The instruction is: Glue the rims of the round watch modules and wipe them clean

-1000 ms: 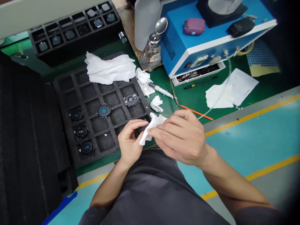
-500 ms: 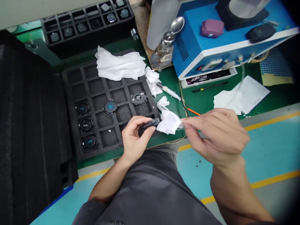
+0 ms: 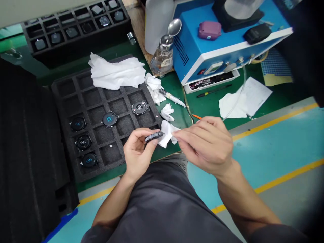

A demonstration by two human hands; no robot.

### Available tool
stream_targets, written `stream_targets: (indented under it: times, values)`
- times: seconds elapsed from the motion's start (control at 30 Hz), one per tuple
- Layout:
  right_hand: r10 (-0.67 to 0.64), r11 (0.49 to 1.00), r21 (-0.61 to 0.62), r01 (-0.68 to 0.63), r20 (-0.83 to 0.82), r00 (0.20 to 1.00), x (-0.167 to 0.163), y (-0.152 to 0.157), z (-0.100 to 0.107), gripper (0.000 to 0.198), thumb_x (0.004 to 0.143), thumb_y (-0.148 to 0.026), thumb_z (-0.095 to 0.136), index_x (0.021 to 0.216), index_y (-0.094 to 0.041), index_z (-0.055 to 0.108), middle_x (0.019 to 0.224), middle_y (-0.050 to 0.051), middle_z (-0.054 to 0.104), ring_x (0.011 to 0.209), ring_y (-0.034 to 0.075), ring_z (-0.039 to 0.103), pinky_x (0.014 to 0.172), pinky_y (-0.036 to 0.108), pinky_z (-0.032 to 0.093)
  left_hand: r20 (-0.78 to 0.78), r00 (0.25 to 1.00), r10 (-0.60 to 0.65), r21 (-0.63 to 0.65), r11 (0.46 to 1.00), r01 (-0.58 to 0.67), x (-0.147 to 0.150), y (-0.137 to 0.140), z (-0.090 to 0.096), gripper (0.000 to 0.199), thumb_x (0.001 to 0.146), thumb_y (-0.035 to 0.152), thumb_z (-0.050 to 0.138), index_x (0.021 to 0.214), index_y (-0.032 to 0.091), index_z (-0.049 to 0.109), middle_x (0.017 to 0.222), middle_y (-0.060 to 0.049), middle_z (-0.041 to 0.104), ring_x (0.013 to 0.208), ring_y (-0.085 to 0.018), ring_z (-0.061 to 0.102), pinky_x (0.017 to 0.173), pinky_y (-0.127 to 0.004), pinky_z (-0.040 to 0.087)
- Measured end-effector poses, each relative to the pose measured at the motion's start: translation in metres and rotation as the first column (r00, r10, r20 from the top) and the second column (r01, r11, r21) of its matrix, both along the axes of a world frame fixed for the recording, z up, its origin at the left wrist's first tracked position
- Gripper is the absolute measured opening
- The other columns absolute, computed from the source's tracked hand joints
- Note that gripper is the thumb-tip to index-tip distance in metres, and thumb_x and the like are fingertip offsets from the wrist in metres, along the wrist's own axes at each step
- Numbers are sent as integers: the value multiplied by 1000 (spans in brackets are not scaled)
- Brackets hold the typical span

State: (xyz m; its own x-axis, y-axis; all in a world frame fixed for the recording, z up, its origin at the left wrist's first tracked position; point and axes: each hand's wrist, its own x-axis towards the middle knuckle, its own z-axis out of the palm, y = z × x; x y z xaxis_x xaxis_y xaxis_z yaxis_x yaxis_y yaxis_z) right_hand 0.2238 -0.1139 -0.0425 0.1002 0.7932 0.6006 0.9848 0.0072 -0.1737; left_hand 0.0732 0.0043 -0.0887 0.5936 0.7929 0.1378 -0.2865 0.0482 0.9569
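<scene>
My left hand (image 3: 138, 150) pinches a dark round watch case (image 3: 154, 136) between thumb and fingers, tilted edge-on above the front of the foam tray. My right hand (image 3: 206, 145) is closed in a pinch just right of the case; whatever its fingertips grip is too small or hidden to name. A thin clear tube (image 3: 234, 104) runs from the blue machine down behind this hand. Between the two hands is a white tissue (image 3: 165, 134), close to the right fingertips. Several round watch cases, one a dark case with a blue-lit centre (image 3: 110, 119), sit in the black foam tray (image 3: 100, 148).
A white cloth (image 3: 117, 72) lies across the tray's back. To the right are crumpled tissues (image 3: 167, 112), a syringe (image 3: 173, 98), a glass bottle (image 3: 163, 57) and the blue machine (image 3: 197, 57). Another foam tray (image 3: 76, 20) stands behind; dark foam (image 3: 27, 141) rises at left.
My right hand has come left, nearer the watch case. The case has turned slightly in my left hand. The whole view has shifted, so the bench appears farther left.
</scene>
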Motion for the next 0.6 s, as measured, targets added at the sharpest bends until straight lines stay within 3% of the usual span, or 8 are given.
stream_targets:
  times: [0.33, 0.6]
  values:
    - [10, 1000, -28, -9, 36, 999, -2, 6, 3, 8, 89, -12, 71, 94, -17, 71, 76, -2, 77, 66, 14, 62, 74, 38, 42, 74, 997, -15, -9, 1000, 16, 1, 0, 2, 20, 85, 4, 76, 95, 20, 67, 97, -1, 72, 101, -17, 78, 95, -28, 62]
    - [13, 998, -58, -10, 65, 998, -3, 10, 7, 6, 91, -12, 69, 93, -16, 71, 72, -3, 75, 66, 13, 63, 72, 36, 40, 15, 1000, 13, 26, 1000, -14, 0, 0, 1, 17, 84, 12, 79, 92, 19, 65, 95, -2, 70, 99, -20, 78, 93, -35, 64]
